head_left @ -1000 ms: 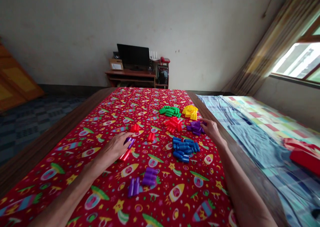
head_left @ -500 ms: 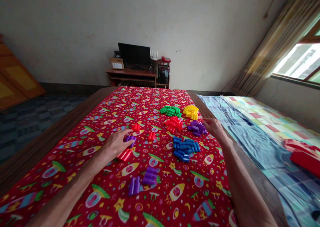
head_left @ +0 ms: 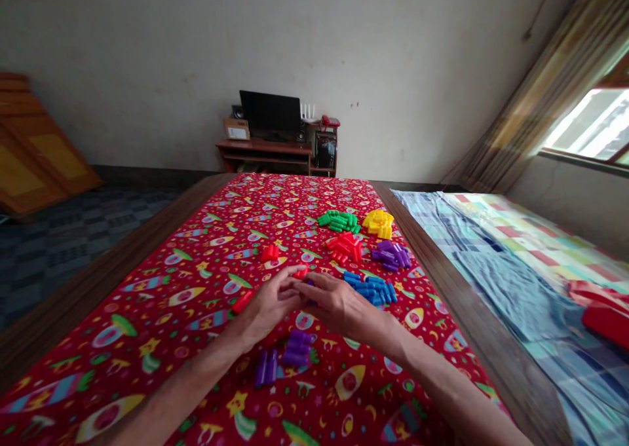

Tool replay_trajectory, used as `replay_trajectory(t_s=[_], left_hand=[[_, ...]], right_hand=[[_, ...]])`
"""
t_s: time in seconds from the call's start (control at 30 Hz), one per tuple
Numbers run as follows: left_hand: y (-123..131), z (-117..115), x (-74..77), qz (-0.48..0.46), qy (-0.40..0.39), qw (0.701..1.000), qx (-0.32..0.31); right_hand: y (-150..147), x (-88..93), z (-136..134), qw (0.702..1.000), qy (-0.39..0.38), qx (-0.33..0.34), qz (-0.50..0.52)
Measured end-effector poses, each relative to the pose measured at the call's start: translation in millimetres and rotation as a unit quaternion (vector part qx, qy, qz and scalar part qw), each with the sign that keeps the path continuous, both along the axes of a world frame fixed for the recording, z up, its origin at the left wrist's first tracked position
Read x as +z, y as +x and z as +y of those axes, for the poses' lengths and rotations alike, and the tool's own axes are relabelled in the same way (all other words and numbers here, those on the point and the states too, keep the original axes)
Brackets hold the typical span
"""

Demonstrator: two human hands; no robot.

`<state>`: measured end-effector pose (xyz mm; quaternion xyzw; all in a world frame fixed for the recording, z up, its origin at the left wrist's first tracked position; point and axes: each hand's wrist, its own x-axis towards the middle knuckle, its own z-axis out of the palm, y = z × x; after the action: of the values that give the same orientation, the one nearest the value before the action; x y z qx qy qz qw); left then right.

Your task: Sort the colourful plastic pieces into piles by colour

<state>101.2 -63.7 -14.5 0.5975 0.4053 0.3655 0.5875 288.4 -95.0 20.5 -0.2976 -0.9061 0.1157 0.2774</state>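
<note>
My two hands meet fingertip to fingertip at the middle of the red rocket-print cloth (head_left: 206, 282). My left hand (head_left: 268, 305) is closed, its fingers pinched round a small purple block that is mostly hidden. My right hand (head_left: 337, 305) reaches across from the right, and its fingers close on the same spot. A small red block (head_left: 301, 272) lies right behind the fingertips. Another red block (head_left: 242, 301) lies by my left wrist. Two purple block clusters (head_left: 296, 348) (head_left: 266, 367) lie just below the hands.
Sorted block piles sit beyond the hands: blue (head_left: 371, 287), red (head_left: 345, 246), purple (head_left: 390, 254), green (head_left: 338, 221), yellow (head_left: 378, 223). A loose red block (head_left: 270, 253) lies left of them. A checked bedsheet (head_left: 491, 256) runs along the right. A desk with a monitor (head_left: 270, 115) stands at the far wall.
My right hand left the purple pile and swung in to the centre. My left hand carried its purple block to the right to meet it. The view shifted slightly.
</note>
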Motion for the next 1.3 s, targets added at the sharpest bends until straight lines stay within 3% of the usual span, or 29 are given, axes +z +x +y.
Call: replay_trajectory(t_s=[0.1,0.17,0.33,0.47,0.57,0.7,0.8,0.93,1.07,1.3], left_hand=[[-4,2,1.9,0.03,0.04,0.999,0.001],[-11,10,5.5,0.087,0.109,0.99,0.016],[-39,41,6.4,0.212,0.263,0.937,0.085],[-63,61,0.8,0.301,0.298,0.895,0.139],[-75,67,-0.1,0.333,0.282,0.893,0.114],[-83,66,-0.6,0.374,0.219,0.901,0.01],[-87,61,-4.3,0.426,0.215,0.878,-0.035],[-88,53,-10.6,0.496,0.22,0.839,-0.036],[-84,48,-15.3,0.502,0.236,0.831,-0.029],[-71,36,-18.3,0.451,0.319,0.833,-0.024]], right_hand=[[16,-2.5,15,0.998,-0.01,-0.033,0.061],[40,-4.9,33,0.988,-0.012,-0.107,0.114],[104,-19.8,77,0.918,-0.01,-0.355,0.175],[128,-27.9,86,0.876,-0.004,-0.447,0.179],[132,-30.7,86,0.863,-0.002,-0.473,0.179],[135,-40.2,90,0.868,0.005,-0.475,0.145],[140,-48.5,91,0.867,0.014,-0.491,0.086],[144,-50.9,88,0.845,0.044,-0.532,-0.005],[148,-49.6,85,0.824,0.05,-0.558,-0.083],[156,-54.3,85,0.843,0.055,-0.534,-0.049]])
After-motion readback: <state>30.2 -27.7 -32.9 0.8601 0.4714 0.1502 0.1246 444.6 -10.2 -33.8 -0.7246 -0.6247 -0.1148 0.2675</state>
